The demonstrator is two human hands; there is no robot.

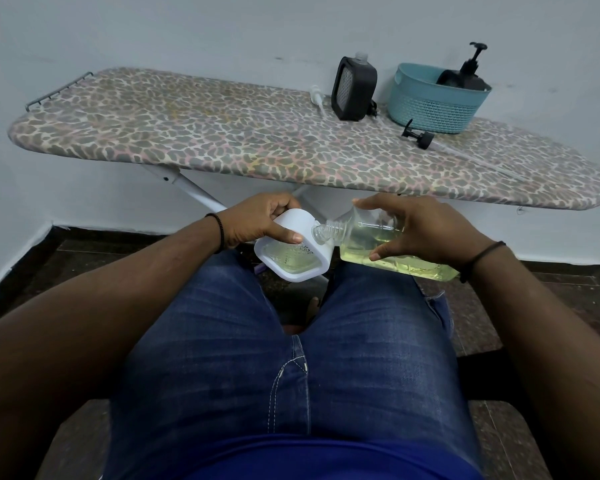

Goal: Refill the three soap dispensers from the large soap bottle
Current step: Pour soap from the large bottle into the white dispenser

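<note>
Your left hand [257, 220] curls its fingers round the white dispenser [293, 252], tilted over your knees. Your right hand [420, 230] grips the large soap bottle [371, 242], lying almost flat, its neck touching the dispenser's rim. On the ironing board [222, 133], at one o'clock, a black dispenser [354, 88] stands beside the teal basket [433, 105], which holds another.

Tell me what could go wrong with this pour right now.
1. The large soap bottle, tilted by the right hand, meets the narrow opening of the white dispenser at an angle; soap might miss and run down.
2. Both are held in the air above the jeans, so a spill would likely land there.
3. The left hand grips the dispenser tilted; soap on it could make it slip.
</note>
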